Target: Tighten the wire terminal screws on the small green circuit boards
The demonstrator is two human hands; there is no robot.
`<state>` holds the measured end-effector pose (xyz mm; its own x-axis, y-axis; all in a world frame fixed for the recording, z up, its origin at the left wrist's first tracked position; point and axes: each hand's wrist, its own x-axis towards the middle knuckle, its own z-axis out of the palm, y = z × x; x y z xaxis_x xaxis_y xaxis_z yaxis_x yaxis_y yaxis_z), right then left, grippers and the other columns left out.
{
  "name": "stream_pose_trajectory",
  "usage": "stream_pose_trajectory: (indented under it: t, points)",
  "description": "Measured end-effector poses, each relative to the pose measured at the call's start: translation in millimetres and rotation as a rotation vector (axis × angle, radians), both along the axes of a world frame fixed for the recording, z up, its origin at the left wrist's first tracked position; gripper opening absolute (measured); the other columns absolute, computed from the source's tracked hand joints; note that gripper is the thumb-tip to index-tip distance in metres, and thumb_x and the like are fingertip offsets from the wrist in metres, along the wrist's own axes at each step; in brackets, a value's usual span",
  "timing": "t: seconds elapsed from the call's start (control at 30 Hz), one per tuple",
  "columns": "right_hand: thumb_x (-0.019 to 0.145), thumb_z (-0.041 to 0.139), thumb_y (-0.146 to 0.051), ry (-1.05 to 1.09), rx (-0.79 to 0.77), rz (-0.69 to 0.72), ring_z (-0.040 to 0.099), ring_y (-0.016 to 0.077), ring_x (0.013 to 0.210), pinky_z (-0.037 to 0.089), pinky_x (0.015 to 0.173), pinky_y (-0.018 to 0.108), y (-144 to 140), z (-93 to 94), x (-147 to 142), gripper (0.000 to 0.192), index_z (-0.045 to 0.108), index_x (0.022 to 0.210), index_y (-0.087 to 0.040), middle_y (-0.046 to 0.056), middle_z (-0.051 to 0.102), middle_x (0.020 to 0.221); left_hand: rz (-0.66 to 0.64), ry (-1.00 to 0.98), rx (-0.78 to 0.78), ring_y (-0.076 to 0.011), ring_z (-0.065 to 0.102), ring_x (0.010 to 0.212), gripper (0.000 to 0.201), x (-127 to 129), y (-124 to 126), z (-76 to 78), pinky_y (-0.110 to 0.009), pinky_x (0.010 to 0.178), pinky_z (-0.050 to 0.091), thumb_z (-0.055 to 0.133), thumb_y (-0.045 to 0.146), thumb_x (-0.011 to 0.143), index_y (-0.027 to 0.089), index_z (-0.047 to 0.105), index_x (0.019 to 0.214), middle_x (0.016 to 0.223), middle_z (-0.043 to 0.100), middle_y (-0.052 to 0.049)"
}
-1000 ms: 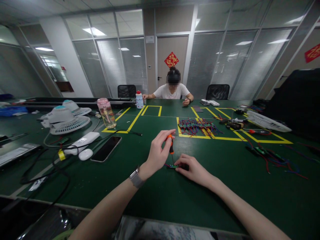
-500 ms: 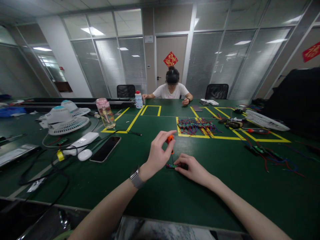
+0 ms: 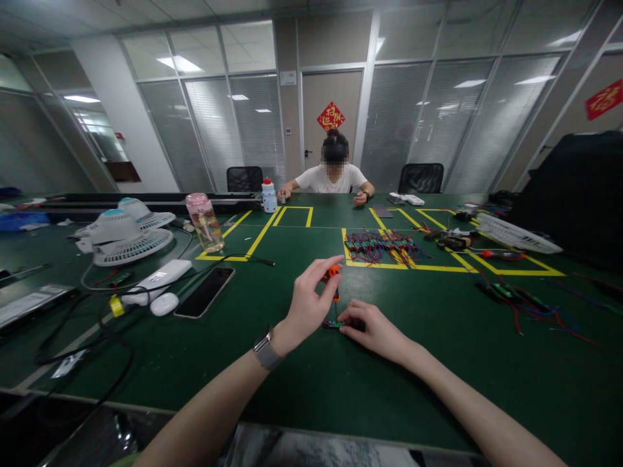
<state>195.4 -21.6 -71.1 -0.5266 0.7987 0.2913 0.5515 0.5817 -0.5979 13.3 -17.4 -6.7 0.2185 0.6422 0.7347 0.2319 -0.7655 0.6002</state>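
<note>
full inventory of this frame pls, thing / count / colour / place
screwdriver: 1, orange handle, upright in left hand, tip on the board
small circuit board: 1, green, table centre, under right fingertips
wired boards pile: many, red/blue/green, yellow-taped box beyond the hands
phone: 1, black, left of the hands
mouse: 1, white, beside the phone
desk fans: 2, white, far left
bottle: 1, clear with pink lid, left centre
small bottle: 1, white with red cap, far side
loose wires: several, red/blue, right
table: 1, green, yellow tape lines
other person: 1, white shirt, seated at far side
left hand: grips screwdriver; watch on wrist
right hand: holds the board down
</note>
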Motion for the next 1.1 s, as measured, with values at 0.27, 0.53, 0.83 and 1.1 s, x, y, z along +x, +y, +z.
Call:
stream_pose_trajectory:
  t: [0.27,0.53,0.83,1.1]
  points:
    - [0.084,0.063,-0.018,-0.011,-0.012,-0.001,0.057,0.0155,0.073,0.045,0.066,0.026,-1.9,1.3,-0.4,0.007,0.068,0.088,-0.017,0.003,0.056,0.084,0.008,-0.002,0.012,-0.0158,0.058,0.098,0.031,-1.8,-1.0,-0.7,-0.029,0.086,0.047,0.041,0.023,0.097,0.022,0.058,0.123,0.111,0.058,-0.007]
    - [0.083,0.064,-0.016,-0.007,-0.016,-0.005,0.057,0.0151,0.073,0.044,0.065,0.025,0.3,-2.0,-0.2,0.006,0.068,0.087,-0.016,0.003,0.056,0.084,0.102,0.041,0.113,-0.0135,0.058,0.082,0.026,-1.0,1.8,-2.4,-0.026,0.075,0.049,0.060,0.022,0.089,0.022,0.062,0.115,0.092,0.059,-0.003]
    - [0.083,0.064,-0.016,-0.011,-0.025,-0.006,0.057,0.0155,0.074,0.044,0.067,0.025,-0.8,1.0,-0.3,0.007,0.069,0.089,-0.016,0.003,0.057,0.084,0.030,0.031,0.051,-0.0162,0.059,0.102,0.036,-1.6,0.0,-3.9,-0.031,0.089,0.048,0.032,0.019,0.099,0.021,0.051,0.130,0.121,0.055,-0.009]
    - [0.083,0.064,-0.017,-0.027,-0.024,-0.016,0.056,0.0151,0.073,0.044,0.066,0.025,-0.7,2.0,-0.1,0.006,0.068,0.087,-0.017,0.003,0.056,0.084,0.117,0.047,0.156,-0.0132,0.055,0.080,0.017,-1.3,-0.1,-1.2,-0.025,0.073,0.047,0.060,0.023,0.088,0.020,0.065,0.104,0.088,0.054,-0.002]
